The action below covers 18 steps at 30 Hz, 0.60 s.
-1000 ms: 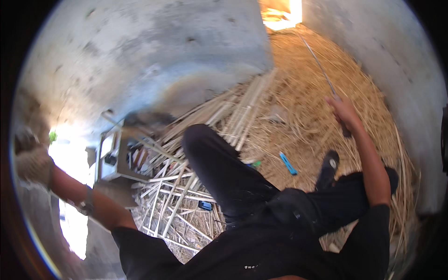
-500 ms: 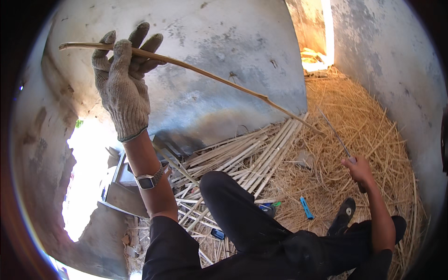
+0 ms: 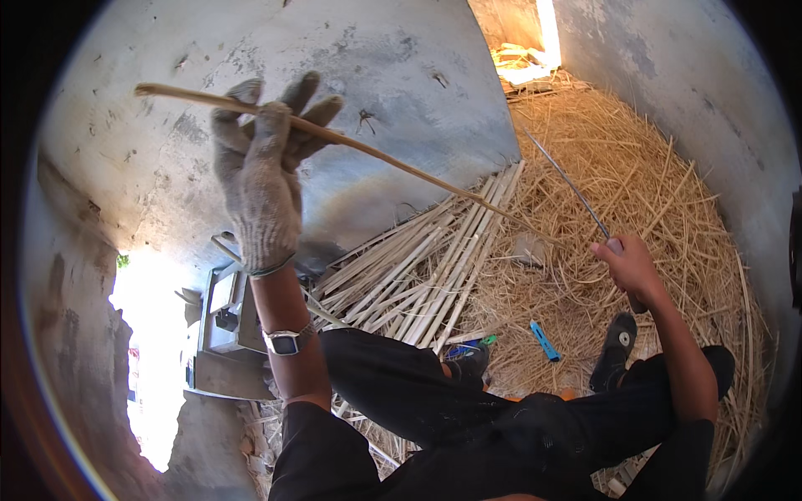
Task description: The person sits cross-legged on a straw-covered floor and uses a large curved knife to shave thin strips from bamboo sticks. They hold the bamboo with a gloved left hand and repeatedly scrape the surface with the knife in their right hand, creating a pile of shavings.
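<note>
My left hand (image 3: 263,188), in a grey knitted glove, is raised at the upper left. Its thumb and fingers pinch a long, thin, pale brown stick (image 3: 401,164) near one end, while other fingers spread out. The stick slants down to the right, its far end over the straw. My bare right hand (image 3: 633,269) is wrapped round the grey handle of a long, narrow-bladed knife (image 3: 570,186). That blade points up and to the left, apart from the stick.
Split pale strips (image 3: 418,271) lie piled beyond my knee. Straw-like shavings (image 3: 635,184) cover the floor to the right. A blue tool (image 3: 545,341) lies between my feet. At left stands a metal box-like thing (image 3: 225,342) beside a wall opening (image 3: 150,359). Stained walls (image 3: 393,67) enclose the place.
My view has shifted. My left hand and the stick appear lower and farther right; the knife hand appears slightly left and higher. Both grips stay the same, and my left knee has dropped outward.
</note>
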Each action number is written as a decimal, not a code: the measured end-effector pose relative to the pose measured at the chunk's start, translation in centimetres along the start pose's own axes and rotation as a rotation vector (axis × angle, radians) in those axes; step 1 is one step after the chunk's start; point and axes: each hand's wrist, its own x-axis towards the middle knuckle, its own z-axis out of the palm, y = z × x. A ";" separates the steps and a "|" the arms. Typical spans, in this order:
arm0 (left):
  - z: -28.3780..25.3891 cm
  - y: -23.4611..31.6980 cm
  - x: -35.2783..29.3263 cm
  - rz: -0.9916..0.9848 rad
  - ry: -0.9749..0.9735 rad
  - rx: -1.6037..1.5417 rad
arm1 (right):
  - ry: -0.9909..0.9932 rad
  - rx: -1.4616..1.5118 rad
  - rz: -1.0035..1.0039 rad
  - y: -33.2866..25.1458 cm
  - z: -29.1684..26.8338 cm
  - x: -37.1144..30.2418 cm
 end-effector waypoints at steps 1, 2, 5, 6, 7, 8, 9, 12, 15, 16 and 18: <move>0.2 -0.6 0.1 -0.034 0.008 -0.003 | -0.018 -0.005 0.005 -0.2 0.0 -0.1; 0.3 -1.0 0.3 -0.068 0.016 -0.005 | -0.038 -0.010 0.009 -0.6 -0.2 -0.3; -0.1 -1.7 1.1 -0.081 0.014 0.054 | -0.048 -0.030 0.003 -0.8 -0.1 -0.5; -0.4 -1.7 1.4 -0.064 0.016 0.068 | -0.042 -0.036 -0.002 -0.7 -0.1 -0.5; -0.8 -1.4 1.9 -0.044 0.018 0.091 | -0.047 -0.026 0.007 -0.8 0.0 -0.5; -1.3 -1.0 2.4 -0.024 0.020 0.114 | -0.053 -0.016 0.015 -0.9 0.1 -0.5; -1.9 -0.4 3.0 0.009 0.010 0.130 | -0.059 -0.006 0.024 -1.1 0.2 -0.5; -2.9 1.3 5.6 0.110 -0.011 0.141 | -0.048 -0.039 -0.004 -0.5 -0.1 -0.5; -3.2 4.5 7.9 0.197 0.013 0.222 | -0.043 -0.012 0.026 -0.3 0.0 -0.5; -3.1 5.4 8.2 0.208 0.027 0.290 | -0.052 0.002 0.049 -0.7 0.0 -0.6; -3.0 6.3 8.9 0.215 0.036 0.395 | -0.069 0.030 0.095 -1.6 0.0 -1.0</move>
